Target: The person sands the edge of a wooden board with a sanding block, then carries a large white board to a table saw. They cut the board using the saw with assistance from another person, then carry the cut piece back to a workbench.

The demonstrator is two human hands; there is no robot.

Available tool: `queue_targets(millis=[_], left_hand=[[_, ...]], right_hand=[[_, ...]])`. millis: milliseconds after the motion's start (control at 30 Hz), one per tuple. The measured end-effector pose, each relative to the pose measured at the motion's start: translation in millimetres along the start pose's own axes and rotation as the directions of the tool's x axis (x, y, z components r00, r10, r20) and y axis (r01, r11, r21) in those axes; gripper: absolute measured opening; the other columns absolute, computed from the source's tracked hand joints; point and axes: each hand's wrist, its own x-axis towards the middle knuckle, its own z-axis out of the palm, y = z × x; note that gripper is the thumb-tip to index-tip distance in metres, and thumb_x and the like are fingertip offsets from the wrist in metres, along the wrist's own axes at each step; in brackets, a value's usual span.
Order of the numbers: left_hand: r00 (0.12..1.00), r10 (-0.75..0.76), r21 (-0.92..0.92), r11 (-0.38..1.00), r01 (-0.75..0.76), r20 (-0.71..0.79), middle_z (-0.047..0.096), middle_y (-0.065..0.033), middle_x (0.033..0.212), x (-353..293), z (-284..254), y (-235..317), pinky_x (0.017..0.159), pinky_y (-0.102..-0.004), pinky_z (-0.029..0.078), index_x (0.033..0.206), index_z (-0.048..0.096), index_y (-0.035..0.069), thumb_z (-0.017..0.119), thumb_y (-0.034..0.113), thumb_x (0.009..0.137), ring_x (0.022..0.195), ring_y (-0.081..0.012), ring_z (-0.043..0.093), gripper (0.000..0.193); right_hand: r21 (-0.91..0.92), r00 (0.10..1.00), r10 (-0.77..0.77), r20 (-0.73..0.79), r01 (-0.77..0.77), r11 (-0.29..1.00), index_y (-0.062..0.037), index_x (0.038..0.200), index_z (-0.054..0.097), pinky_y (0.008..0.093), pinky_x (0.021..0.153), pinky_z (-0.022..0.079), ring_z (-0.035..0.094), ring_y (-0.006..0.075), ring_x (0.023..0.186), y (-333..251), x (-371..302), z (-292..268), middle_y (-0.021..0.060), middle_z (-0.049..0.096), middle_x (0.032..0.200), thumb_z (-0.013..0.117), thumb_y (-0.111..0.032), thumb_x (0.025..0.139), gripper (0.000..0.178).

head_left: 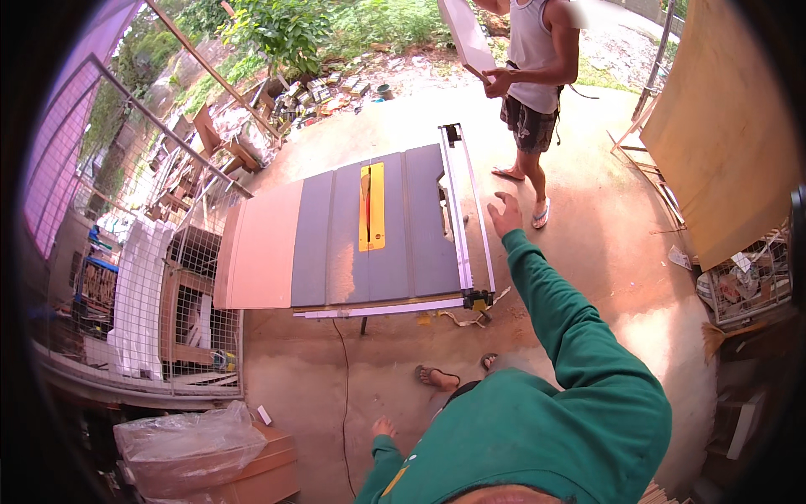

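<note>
A table saw [340, 231] with a dark grey top stands in front of me. Its yellow throat plate [377, 231] surrounds the blade slot, where something red shows. My right hand [506, 215] reaches out with fingers apart, just beyond the silver fence rail [475, 210] on the saw's right side, and holds nothing. Low at my side hangs my left hand [384, 427], small in view, with its fingers loosely out and nothing visible in it. Across from me a person in a white tank top [534, 50] holds a long white board [467, 35] in their hands.
A pinkish-brown panel [260, 244] extends the saw's left side. A black cord [345, 403] runs along the floor below. Wire mesh caging [206, 319] stands at left, above a plastic-covered cardboard box [252, 470]. A large tan sheet [722, 126] leans at right. Rubble [323, 97] lies behind.
</note>
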Motion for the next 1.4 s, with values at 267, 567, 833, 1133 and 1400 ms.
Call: queue_targets(millis=[267,567,833,1133,1400], left_hand=[[0.985,0.104,0.152,0.98,-0.125,0.138,0.061,-0.0122,0.127,-106.6,78.6,107.2,0.082,-0.0367,0.051,0.138,0.044,0.007,0.054,0.04,0.098,0.101,-0.0251,0.064,0.053],[0.536,0.545,0.127,0.614,-0.779,0.645,0.064,-0.0082,0.12,-243.6,341.3,392.0,0.082,-0.0268,0.051,0.131,0.05,0.004,0.051,0.039,0.1,0.099,-0.0141,0.063,0.046],[0.279,0.443,-0.058,0.61,-0.79,0.852,0.063,-0.0104,0.12,-279.7,580.0,455.6,0.09,-0.0333,0.05,0.131,0.05,0.004,0.06,0.043,0.095,0.103,-0.0188,0.062,0.054],[0.075,0.624,-0.565,0.746,-0.353,0.777,0.038,-0.0084,0.147,-285.9,718.3,415.6,0.11,-0.0458,0.031,0.148,0.03,0.014,0.066,0.036,0.091,0.136,-0.0328,0.037,0.071],[0.097,0.791,-0.576,0.517,-0.633,0.604,0.068,-0.0103,0.096,-344.9,626.9,344.6,0.067,-0.0315,0.06,0.104,0.066,0.0,0.075,0.015,0.084,0.081,-0.0194,0.068,0.027]], right_hand=[[0.587,0.765,0.604,0.221,-0.599,0.544,-0.0045,0.122,0.053,0.0365,0.089,0.048,0.059,0.0197,0.102,52.6,72.6,-126.3,0.0066,0.06,0.112,0.067,-0.036,0.09,0.047],[0.645,0.709,0.682,0.18,-0.609,0.462,-0.0077,0.127,0.047,0.0418,0.088,0.046,0.054,0.02,0.107,115.8,73.1,-173.8,0.0069,0.055,0.117,0.064,-0.051,0.089,0.061],[0.515,0.535,0.845,0.026,-0.731,0.447,-0.01,0.114,0.05,0.028,0.057,0.047,0.055,0.0147,0.074,239.3,-56.7,-237.5,0.0028,0.057,0.091,0.061,-0.044,0.092,0.042],[0.498,-0.038,0.999,0.038,-0.865,-0.052,-0.0108,0.11,0.054,0.0437,0.073,0.05,0.06,0.0222,0.089,241.8,-349.8,-330.6,0.0052,0.06,0.104,0.056,-0.041,0.094,0.034],[0.33,0.32,0.946,-0.052,-0.889,0.319,-0.0108,0.111,0.053,0.0422,0.077,0.048,0.059,0.0203,0.095,258.6,-215.5,-377.9,0.0054,0.059,0.108,0.052,-0.047,0.095,0.04]])
